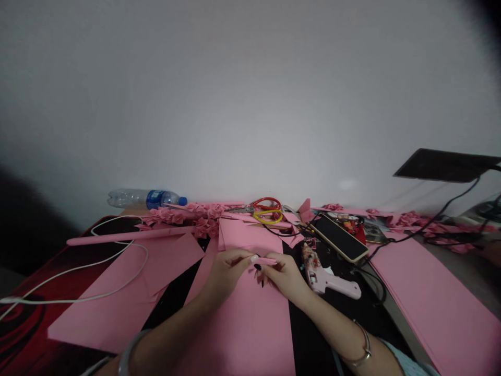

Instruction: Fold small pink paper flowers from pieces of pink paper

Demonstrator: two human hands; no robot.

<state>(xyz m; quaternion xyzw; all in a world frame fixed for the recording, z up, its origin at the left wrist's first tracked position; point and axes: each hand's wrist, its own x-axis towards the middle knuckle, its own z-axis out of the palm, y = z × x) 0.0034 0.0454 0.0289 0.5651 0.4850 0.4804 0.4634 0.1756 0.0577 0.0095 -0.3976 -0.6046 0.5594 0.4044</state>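
Observation:
Between my fingers is a small folded piece of pink paper [266,260], held above a large pink paper sheet [250,318]. My left hand [229,269] pinches it from the left with thumb and forefinger. On the other side, my right hand [285,277] grips its right end, fingers curled beneath. Just right of my right hand lies a pale pink glue gun [332,282] with a patterned body. Beyond my hands, a pink folded sheet [248,235] rests on top of the large one.
Scissors with red and yellow handles [268,211], pink paper flowers [180,215] and a plastic bottle [156,199] lie along the wall. A phone [340,237] sits to the right. Pink sheets [438,297] are stacked at far right. A white cable [90,300] loops at left.

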